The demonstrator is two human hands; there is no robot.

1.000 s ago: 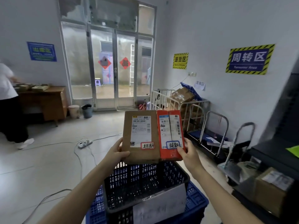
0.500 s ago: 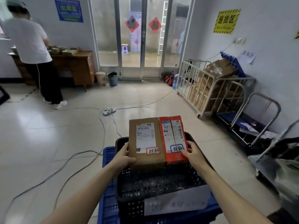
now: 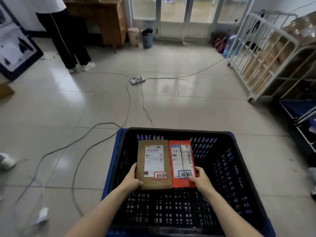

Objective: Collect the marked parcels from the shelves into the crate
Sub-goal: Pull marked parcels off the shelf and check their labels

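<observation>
A brown cardboard parcel (image 3: 153, 163) with a red-framed handwritten tag and a red parcel (image 3: 182, 163) with a blue-framed tag lie side by side, down inside the black slatted crate (image 3: 229, 168). My left hand (image 3: 132, 179) grips the brown parcel's near left corner. My right hand (image 3: 201, 179) grips the red parcel's near right corner. The black crate sits nested in a blue crate (image 3: 113, 159). Whether the parcels touch the crate floor is unclear.
Cables (image 3: 95, 132) and a power strip (image 3: 137, 80) trail over the tiled floor ahead. A person (image 3: 68, 36) stands at a wooden desk (image 3: 106, 19) far left. A white wire cage trolley (image 3: 266, 57) with boxes and a blue cart (image 3: 299, 113) line the right side. Two bins (image 3: 147, 38) stand by the glass doors.
Both hands have lowered the two parcels from above the rim down into the black crate. My view has tilted downward toward the floor.
</observation>
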